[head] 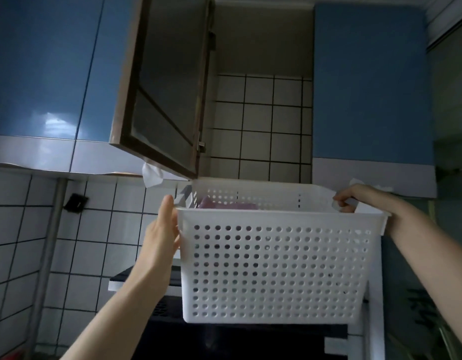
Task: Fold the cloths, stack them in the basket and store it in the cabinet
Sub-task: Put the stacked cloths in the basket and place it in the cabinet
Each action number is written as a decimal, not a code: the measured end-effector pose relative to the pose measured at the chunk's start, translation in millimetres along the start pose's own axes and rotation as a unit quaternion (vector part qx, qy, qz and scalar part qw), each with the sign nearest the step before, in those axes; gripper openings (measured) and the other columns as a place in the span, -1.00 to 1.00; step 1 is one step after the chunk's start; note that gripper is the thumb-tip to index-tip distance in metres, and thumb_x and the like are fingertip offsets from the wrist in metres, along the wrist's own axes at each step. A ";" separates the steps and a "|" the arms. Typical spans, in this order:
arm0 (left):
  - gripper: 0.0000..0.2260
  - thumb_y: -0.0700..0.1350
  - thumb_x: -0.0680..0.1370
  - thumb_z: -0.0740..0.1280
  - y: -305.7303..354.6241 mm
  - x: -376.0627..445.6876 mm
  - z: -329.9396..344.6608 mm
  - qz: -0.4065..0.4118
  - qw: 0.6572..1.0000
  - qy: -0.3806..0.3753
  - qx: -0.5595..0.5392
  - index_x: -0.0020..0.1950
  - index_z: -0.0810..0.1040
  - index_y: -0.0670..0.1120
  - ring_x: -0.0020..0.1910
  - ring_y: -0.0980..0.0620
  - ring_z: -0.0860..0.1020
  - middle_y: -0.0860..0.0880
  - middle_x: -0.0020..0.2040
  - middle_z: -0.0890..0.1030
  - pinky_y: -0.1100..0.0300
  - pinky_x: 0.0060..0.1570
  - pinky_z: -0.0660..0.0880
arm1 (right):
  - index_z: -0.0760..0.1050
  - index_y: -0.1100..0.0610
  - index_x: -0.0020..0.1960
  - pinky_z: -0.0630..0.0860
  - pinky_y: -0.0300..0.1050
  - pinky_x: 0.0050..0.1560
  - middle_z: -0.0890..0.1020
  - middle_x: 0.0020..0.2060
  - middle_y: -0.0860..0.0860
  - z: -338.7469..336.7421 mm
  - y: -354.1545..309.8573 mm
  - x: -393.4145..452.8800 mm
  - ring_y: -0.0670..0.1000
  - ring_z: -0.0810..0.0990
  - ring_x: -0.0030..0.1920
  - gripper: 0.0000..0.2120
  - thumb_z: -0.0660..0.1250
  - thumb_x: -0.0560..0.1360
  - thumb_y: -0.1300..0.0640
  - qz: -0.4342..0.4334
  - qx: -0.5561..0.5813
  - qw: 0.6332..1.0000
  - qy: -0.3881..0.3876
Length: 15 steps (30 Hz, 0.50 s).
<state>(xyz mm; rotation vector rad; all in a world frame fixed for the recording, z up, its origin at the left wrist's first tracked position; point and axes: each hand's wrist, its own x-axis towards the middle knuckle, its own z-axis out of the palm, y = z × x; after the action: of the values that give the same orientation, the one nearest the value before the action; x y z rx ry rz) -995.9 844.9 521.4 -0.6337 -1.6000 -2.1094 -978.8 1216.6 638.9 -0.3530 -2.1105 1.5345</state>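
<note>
Judging by the thin perforated plastic, the basket (276,268) is probably light and a bit flexy, held up just below the open cabinet (261,100) at 12 o'clock. Its 3 o'clock rim is gripped by right hand (345,201) fingers curled over it, its 9 o'clock side is pressed by the flat left hand (162,235), and the folded pink cloths (224,205) are seen inside.

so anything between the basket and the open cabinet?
Nothing visible. The door is swung open to the left, the cabinet opening above the basket shows only tiled back wall. Its shelf floor is hidden.

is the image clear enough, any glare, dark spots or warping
Head view: dim overall; glare patch on the blue cabinet front; the open cabinet interior and the area under the basket are murky; wide-angle bends the edges; left hand and right hand look soft but readable.
</note>
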 end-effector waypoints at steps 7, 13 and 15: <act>-0.73 0.03 0.51 0.33 19.1 -8.1 44.5 0.139 0.990 0.006 -0.013 0.16 0.48 -0.03 -0.22 0.08 0.68 0.07 -0.17 0.69 0.27 -0.37 0.56 | 0.58 0.17 -0.14 0.48 -0.20 -0.40 0.63 -0.25 0.12 -24.0 -23.5 -28.5 0.05 0.56 -0.35 -0.89 0.41 0.42 0.12 -0.030 0.027 0.999 0.023; -0.67 0.16 0.39 0.46 37.8 29.9 55.3 0.168 0.985 0.043 -0.009 0.08 0.51 0.13 -0.15 0.01 0.68 0.04 -0.11 0.70 -0.06 -0.18 0.63 | 0.48 0.17 -0.28 0.41 -0.22 -0.43 0.55 -0.49 0.08 -27.6 -44.0 -48.0 -0.01 0.51 -0.55 -0.75 0.21 0.55 0.12 -0.115 0.240 0.964 0.018; -0.68 0.20 0.38 0.45 45.9 40.1 60.1 0.176 0.983 0.053 -0.011 0.06 0.50 0.15 -0.18 0.05 0.68 0.04 -0.12 0.69 -0.06 -0.17 0.63 | 0.51 0.16 -0.23 0.46 -0.20 -0.43 0.60 -0.50 0.09 -23.4 -48.0 -51.7 0.02 0.56 -0.55 -0.71 0.18 0.57 0.05 -0.132 0.301 0.944 0.026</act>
<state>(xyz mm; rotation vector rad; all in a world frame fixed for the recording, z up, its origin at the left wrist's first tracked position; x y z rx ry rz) -995.5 889.2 594.7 -0.7386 -1.2992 -1.8677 -918.8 1194.7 676.9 0.1042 -1.4691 1.8702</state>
